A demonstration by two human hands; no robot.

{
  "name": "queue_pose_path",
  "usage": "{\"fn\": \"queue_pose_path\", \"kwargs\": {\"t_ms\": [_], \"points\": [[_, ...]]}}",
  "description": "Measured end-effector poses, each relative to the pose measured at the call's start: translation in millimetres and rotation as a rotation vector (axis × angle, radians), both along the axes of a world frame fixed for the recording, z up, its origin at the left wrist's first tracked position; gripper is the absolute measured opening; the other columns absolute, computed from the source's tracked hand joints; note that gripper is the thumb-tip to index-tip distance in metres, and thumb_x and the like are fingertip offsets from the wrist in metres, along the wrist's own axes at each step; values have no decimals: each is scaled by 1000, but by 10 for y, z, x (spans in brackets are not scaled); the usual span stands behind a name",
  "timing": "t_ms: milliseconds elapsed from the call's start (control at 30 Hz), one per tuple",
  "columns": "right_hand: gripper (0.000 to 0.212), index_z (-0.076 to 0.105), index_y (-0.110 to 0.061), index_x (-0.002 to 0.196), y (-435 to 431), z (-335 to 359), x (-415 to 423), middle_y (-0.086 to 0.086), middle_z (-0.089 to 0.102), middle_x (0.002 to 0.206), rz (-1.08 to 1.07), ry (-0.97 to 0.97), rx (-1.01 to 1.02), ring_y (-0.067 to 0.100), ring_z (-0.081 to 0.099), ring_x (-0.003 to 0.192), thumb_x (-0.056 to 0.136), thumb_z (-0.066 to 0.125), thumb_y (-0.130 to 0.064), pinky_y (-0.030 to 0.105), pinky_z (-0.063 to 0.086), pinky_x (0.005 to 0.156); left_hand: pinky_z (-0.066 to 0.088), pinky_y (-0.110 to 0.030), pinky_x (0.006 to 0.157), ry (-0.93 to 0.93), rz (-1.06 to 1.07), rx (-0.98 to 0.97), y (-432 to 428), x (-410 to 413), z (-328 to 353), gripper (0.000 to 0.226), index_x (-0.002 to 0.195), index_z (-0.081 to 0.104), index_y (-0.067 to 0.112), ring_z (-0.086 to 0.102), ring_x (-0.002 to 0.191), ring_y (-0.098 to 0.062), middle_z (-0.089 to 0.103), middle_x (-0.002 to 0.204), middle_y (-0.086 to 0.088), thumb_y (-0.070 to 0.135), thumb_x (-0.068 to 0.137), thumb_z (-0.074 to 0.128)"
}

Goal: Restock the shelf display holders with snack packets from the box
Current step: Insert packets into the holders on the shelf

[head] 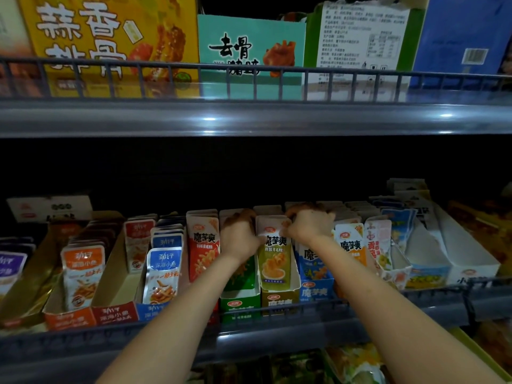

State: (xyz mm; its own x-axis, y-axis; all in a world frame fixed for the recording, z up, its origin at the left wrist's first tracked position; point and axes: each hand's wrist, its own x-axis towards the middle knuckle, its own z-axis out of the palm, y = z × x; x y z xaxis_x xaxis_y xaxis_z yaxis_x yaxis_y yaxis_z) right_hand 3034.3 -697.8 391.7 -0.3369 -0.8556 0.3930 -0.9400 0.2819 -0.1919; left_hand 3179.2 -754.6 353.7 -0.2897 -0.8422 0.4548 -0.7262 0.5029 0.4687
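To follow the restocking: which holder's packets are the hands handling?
The olive packets, between the green holder and the blue holder; left hand and right hand grip their tops.

Behind the wire rail (249, 79) on the upper shelf's front edge, four cartons stand in a row. From the left end they are a yellow carton (110, 37), a teal carton (249, 45), a green-and-white carton (360, 37) and a blue carton (465, 37).

On the upper shelf (249, 117), a yellow carton (83, 37) reads "蒜香排骨" and a teal carton (235, 48) "去骨". Below, a red packet (203, 245), olive packet (274, 253) and orange packet (350, 245) carry "魔芋爽"; a blue packet (163, 270) reads "劲仔 深海小鱼".
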Motion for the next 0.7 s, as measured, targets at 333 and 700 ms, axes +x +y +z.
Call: {"fn": "queue_pose_path", "kwargs": {"t_ms": [333,700], "points": [[30,62,-35,116,233,121,1,-1,64,115,56,-55,-113,24,49,115,88,60,-46,37,27,95,41,-26,69,68,3,42,240,85,155,45,118,55,15,61,97,-26,65,104,-8,32,81,73],[24,70,-26,101,1803,-417,216,-4,67,109,297,-280,-214,21,56,107,80,72,-38,44,40,94,51,-32,73,297,-209,170,1400,688,-209,15,93,62,20,59,78,-14,60,83,6,15,82,72]]}}
